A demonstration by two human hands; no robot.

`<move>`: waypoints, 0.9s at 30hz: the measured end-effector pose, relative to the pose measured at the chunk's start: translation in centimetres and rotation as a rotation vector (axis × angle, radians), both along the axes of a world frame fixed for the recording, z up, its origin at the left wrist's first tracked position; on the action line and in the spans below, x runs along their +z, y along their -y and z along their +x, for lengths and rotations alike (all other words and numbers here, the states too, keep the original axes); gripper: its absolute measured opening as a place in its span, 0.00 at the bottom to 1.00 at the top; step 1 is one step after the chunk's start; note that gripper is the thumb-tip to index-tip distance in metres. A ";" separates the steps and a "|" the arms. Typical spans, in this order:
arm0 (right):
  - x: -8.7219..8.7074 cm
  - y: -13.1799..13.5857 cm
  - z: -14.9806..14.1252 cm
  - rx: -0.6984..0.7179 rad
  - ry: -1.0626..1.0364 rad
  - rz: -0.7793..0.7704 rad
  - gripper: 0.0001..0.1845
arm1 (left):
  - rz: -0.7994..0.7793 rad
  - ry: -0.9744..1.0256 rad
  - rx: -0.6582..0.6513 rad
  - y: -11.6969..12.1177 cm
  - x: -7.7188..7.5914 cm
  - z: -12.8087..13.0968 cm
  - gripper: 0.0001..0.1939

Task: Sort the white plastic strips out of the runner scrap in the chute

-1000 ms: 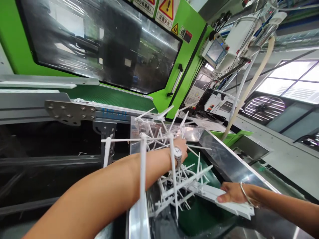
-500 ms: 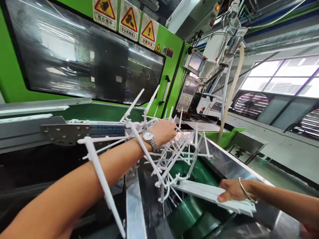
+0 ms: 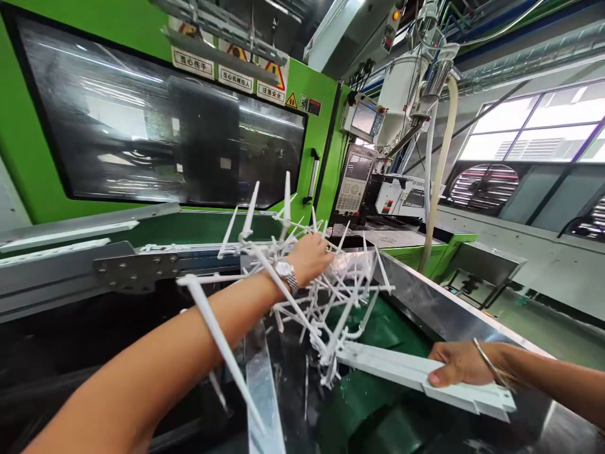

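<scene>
My left hand (image 3: pixel 311 256), a watch on its wrist, grips a tangled bundle of white plastic sprue sticks (image 3: pixel 326 296) and holds it up above a steel chute (image 3: pixel 425 302). The sticks jut out in all directions, and one long stick (image 3: pixel 222 350) hangs down past my forearm. My right hand (image 3: pixel 460 364), a bangle on its wrist, is closed on a long flat white plastic strip (image 3: pixel 416 374) that lies low in the chute over the green belt (image 3: pixel 382 334).
A green moulding machine with a dark window (image 3: pixel 155 139) and warning labels fills the back. A green conveyor (image 3: pixel 198 227) runs under the window. A control panel (image 3: pixel 353 180) and a beige hose (image 3: pixel 437 183) stand at the right, with windows and fans behind them.
My left hand has lifted the sprue bundle up out of the chute and swung it slightly left. My right hand has kept its hold on the strip and shifted a little right.
</scene>
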State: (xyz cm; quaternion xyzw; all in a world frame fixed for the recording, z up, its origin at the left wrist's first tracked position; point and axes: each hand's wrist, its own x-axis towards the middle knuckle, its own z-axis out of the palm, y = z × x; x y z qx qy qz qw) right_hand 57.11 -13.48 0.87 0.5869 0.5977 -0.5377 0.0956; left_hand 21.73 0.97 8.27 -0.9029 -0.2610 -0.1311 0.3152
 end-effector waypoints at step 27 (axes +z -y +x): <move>5.9 3.3 -0.5 -0.020 -0.063 0.128 0.34 | -0.625 -0.455 -0.229 1.6 -5.3 4.0 0.21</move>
